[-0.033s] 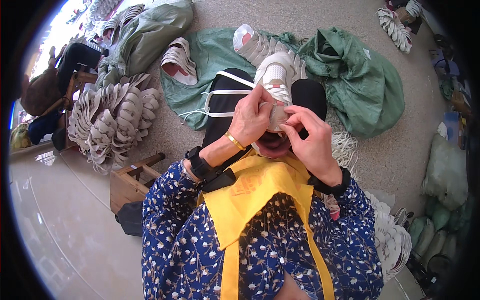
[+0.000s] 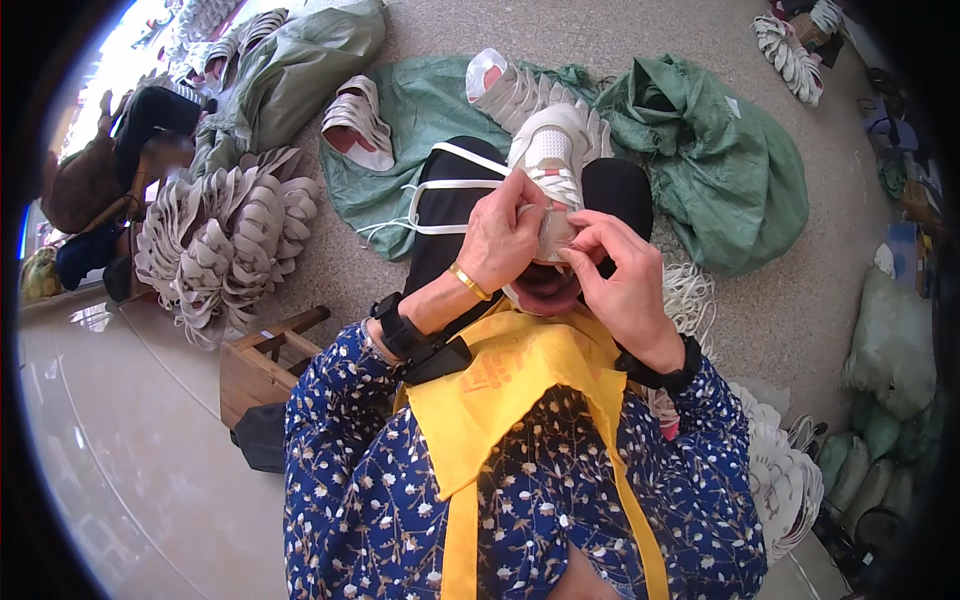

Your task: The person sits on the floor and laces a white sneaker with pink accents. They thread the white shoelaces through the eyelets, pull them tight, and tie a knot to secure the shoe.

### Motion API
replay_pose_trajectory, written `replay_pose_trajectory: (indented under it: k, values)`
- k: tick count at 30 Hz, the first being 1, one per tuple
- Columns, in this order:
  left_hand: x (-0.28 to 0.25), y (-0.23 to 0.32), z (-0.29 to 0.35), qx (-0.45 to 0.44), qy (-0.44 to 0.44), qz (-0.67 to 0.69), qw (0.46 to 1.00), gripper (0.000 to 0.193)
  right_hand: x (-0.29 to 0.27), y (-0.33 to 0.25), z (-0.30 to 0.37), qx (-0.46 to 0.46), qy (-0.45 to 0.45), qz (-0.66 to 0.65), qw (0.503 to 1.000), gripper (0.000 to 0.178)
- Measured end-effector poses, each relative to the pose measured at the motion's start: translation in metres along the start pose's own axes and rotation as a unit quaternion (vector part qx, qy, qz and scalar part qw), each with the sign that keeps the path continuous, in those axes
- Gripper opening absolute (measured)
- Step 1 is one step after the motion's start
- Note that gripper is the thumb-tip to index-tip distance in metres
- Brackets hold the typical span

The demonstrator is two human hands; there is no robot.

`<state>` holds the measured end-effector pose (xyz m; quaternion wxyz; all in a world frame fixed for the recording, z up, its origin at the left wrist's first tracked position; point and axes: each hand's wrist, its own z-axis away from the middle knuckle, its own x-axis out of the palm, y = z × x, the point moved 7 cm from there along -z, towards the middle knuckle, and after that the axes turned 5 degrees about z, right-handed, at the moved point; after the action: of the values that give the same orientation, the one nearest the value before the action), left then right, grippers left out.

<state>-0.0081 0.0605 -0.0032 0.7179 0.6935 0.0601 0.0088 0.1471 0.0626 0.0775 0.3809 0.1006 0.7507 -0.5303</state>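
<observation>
Between 2 black-clad knees (image 2: 622, 190) rests a white shoe (image 2: 553, 147), its near end pinched by the curled left hand (image 2: 500, 235) and, thumb to forefinger, by the right hand (image 2: 625, 285); the spot under the left fingertips is hidden. Green sacks (image 2: 715, 170) and stacked shoe parts (image 2: 230, 230) lie on speckled floor (image 2: 430, 40); dim clutter (image 2: 890, 345) at the right rim is cut off.

Left fingers (image 2: 524, 192) and right fingers (image 2: 600, 237) on a white shoe (image 2: 553, 140) (loose lace (image 2: 440, 229) to the left)
</observation>
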Motion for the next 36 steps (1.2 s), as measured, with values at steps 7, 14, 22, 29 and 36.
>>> replay_pose_trajectory:
  k: [7,14,22,29,36]
  values:
    - [0.0,0.002,-0.002,-0.015,-0.003,-0.004,1.0,0.003,0.003,0.011,-0.006,0.062,-0.044,-0.087,0.993,0.021]
    - [0.001,0.009,-0.005,0.002,0.013,-0.06,0.998,0.007,0.009,0.022,-0.001,0.106,-0.042,-0.188,0.975,0.01]
    - [-0.001,0.013,-0.012,0.018,-0.002,-0.119,0.993,0.013,0.012,0.052,-0.014,0.175,-0.006,-0.248,0.953,0.008]
    - [-0.009,0.025,-0.011,0.061,-0.018,-0.129,0.99,0.015,0.016,0.062,-0.029,0.158,-0.04,-0.255,0.953,0.01]
    - [-0.035,0.055,-0.004,0.17,-0.039,-0.231,0.957,0.017,-0.062,0.118,-0.015,0.179,0.045,-0.198,0.963,0.01]
